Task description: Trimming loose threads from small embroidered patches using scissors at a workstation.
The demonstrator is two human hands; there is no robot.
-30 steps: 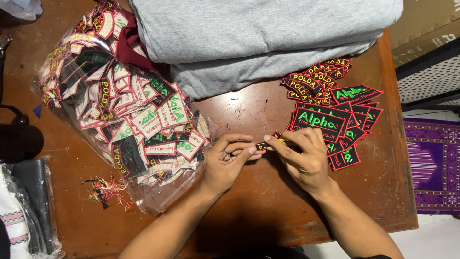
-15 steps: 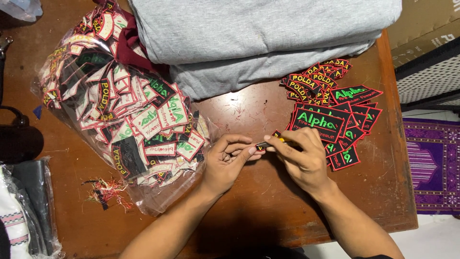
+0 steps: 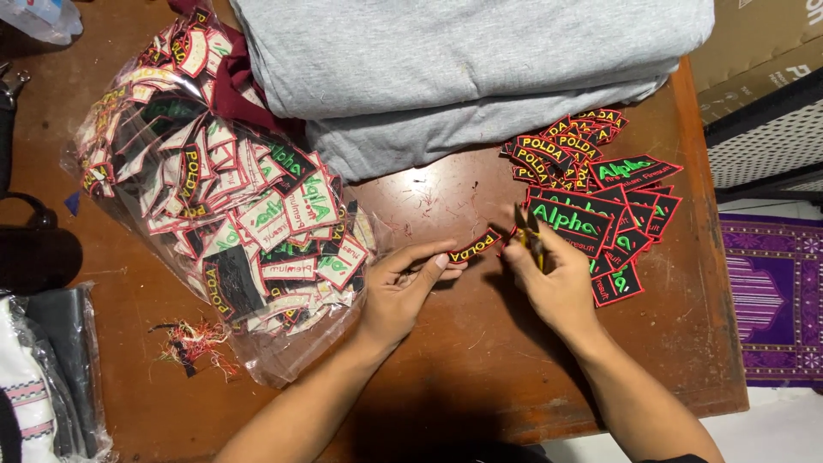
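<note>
A brown wooden tabletop (image 3: 446,377) carried everything. At its far edge lay two folded grey cloths (image 3: 463,69), one stacked on the other. On the left lay a big clear plastic bag (image 3: 214,206), crammed with embroidered patches too many to count, most showing pale backs with red edges. To the right lay a loose pile (image 3: 591,189) of black patches with red borders: small arched ones with yellow lettering at the far end, larger ones with green lettering nearer, overlapping so the count could not be told. A small tuft of red and green thread scraps (image 3: 193,347) lay near the bag.

The left hand (image 3: 403,287) pinched one arched black patch (image 3: 476,246) by its end between thumb and fingers, just above the tabletop between bag and pile. The right hand (image 3: 553,279), beside the pile, was clenched round small yellow-handled snips (image 3: 527,233), tips close to the patch.
</note>
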